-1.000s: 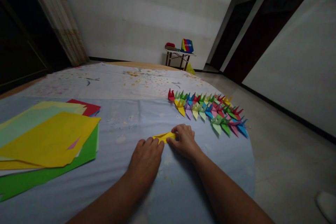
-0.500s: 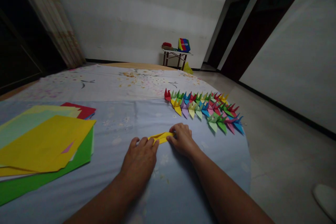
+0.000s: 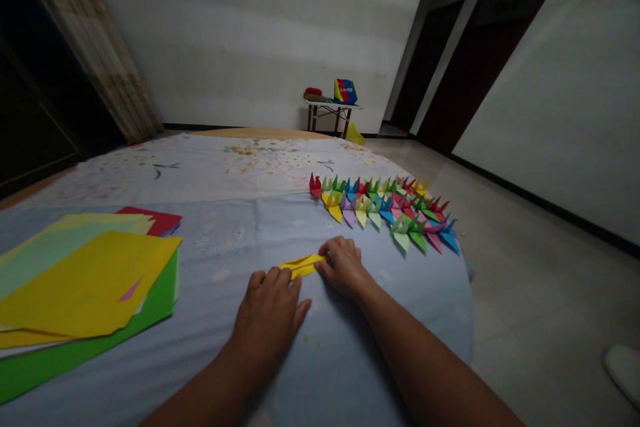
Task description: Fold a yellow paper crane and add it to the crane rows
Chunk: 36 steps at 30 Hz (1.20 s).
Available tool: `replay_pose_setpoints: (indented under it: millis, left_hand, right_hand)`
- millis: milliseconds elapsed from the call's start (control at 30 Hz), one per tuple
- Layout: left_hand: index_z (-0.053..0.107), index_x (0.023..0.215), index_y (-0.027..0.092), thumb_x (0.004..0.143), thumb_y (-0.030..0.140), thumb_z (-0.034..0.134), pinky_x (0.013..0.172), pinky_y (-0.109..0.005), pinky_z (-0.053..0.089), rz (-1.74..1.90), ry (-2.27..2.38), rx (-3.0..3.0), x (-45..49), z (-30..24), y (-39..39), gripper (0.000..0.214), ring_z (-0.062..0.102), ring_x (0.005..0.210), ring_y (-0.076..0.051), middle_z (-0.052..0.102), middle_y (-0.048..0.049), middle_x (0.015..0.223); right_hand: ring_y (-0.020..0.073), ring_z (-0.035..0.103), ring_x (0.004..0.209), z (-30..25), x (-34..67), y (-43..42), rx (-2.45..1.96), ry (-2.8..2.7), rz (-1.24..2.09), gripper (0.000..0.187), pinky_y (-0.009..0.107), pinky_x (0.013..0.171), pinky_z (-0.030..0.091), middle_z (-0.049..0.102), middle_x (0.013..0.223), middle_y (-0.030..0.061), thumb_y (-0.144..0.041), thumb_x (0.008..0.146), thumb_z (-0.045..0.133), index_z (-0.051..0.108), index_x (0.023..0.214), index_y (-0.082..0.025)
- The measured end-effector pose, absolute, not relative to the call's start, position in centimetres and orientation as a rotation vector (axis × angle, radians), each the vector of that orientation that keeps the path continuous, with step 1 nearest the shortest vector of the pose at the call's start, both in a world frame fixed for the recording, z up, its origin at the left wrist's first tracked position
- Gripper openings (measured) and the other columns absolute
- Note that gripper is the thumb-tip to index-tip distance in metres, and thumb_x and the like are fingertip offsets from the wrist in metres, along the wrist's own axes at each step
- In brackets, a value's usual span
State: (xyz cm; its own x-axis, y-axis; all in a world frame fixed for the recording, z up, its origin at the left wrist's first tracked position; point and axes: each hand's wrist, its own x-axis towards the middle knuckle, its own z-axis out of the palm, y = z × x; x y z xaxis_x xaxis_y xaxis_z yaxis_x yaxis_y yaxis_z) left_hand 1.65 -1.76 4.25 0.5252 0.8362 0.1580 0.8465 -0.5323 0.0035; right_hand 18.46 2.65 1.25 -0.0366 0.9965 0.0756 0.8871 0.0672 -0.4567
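Yellow origami paper strip (image 3: 303,266): light, thin, soft, creases easily; take by folded edges. My right hand (image 3: 345,268) rests on its end, unclamped; left hand (image 3: 267,323) just beside, contact hard to tell in dim view.

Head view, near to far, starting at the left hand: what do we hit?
left hand → folded yellow paper strip → origami cranes → small table → white wall
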Motion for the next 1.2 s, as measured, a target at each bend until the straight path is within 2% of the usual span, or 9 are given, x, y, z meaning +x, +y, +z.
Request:
replay_pose_setpoints:
  millis: [333, 500, 667, 833, 933, 1033, 1200]
  left_hand:
    - [0.068, 0.075, 0.018, 0.086, 0.031, 0.042, 0.075, -0.042, 0.029, -0.221, -1.445, -2.654, 0.6, 4.9, -1.0, 0.031, 0.052, 0.084, -0.026, 0.064, -0.0092, 0.080]
    - [0.065, 0.077, 0.017, 0.086, 0.031, 0.040, 0.074, -0.039, 0.030, -0.456, -1.514, -2.573, 0.1, 4.7, 0.2, 0.029, 0.052, 0.079, -0.024, 0.062, -0.0075, 0.078]
    - [0.060, 0.098, 0.016, 0.084, 0.033, 0.044, 0.080, -0.039, 0.031, -0.667, -1.635, -2.510, -0.2, 3.1, 1.6, 0.027, 0.051, 0.091, -0.025, 0.061, -0.0091, 0.093]
    - [0.060, 0.082, 0.019, 0.079, 0.029, 0.048, 0.077, -0.038, 0.033, -0.665, -1.692, -2.663, 0.0, 2.1, 1.9, 0.016, 0.053, 0.086, -0.024, 0.060, -0.0054, 0.086]
    - [0.055, 0.078, 0.020, 0.078, 0.030, 0.047, 0.071, -0.034, 0.036, -0.875, -1.849, -2.697, -0.1, 2.2, 2.1, 0.013, 0.055, 0.077, -0.021, 0.060, -0.0024, 0.078]
    - [0.051, 0.077, 0.020, 0.080, 0.035, 0.045, 0.062, -0.028, 0.039, -1.249, -2.080, -2.661, -0.1, 2.3, 2.4, 0.016, 0.055, 0.067, -0.018, 0.058, 0.0010, 0.070]
    - [0.050, 0.078, 0.019, 0.077, 0.043, 0.050, 0.057, -0.026, 0.043, -1.855, -2.213, -2.554, 0.2, 1.9, 2.7, 0.024, 0.055, 0.063, -0.017, 0.055, 0.0025, 0.067]
  right_hand:
    - [0.0220, 0.040, 0.097, 1.2, 18.6, 2.8, -1.847, -1.996, 0.417, 0.018, 0.034, 0.079, 0.027, 0.051, 0.099, 0.0050, -0.032, 0.075, 0.059, 0.056, 0.091, -0.022]
    - [0.0218, 0.041, 0.096, 0.9, 18.8, 2.7, -1.780, -2.006, 0.384, 0.017, 0.034, 0.080, 0.028, 0.053, 0.098, 0.0048, -0.030, 0.076, 0.059, 0.057, 0.091, -0.022]
    - [0.0215, 0.043, 0.096, 0.6, 19.0, 2.6, -1.660, -1.975, 0.389, 0.016, 0.036, 0.082, 0.030, 0.055, 0.096, 0.0044, -0.030, 0.076, 0.060, 0.060, 0.090, -0.023]
    - [0.0218, 0.046, 0.096, 0.4, 19.4, 3.0, -1.526, -1.898, 0.386, 0.018, 0.038, 0.085, 0.033, 0.058, 0.094, 0.0052, -0.030, 0.078, 0.057, 0.061, 0.095, -0.023]
    - [0.0212, 0.047, 0.094, 0.3, 19.7, 3.2, -1.425, -1.812, 0.332, 0.021, 0.038, 0.085, 0.037, 0.058, 0.095, 0.0070, -0.030, 0.078, 0.057, 0.059, 0.098, -0.021]
    - [0.0188, 0.051, 0.085, 0.6, 19.7, 3.2, -1.371, -1.717, 0.355, 0.024, 0.034, 0.078, 0.043, 0.058, 0.095, 0.0078, -0.031, 0.079, 0.056, 0.057, 0.100, -0.019]
    - [0.0138, 0.054, 0.070, 1.3, 18.2, 2.4, -1.317, -1.646, 0.644, 0.024, 0.027, 0.066, 0.044, 0.060, 0.081, 0.0036, -0.035, 0.079, 0.054, 0.059, 0.095, -0.018]
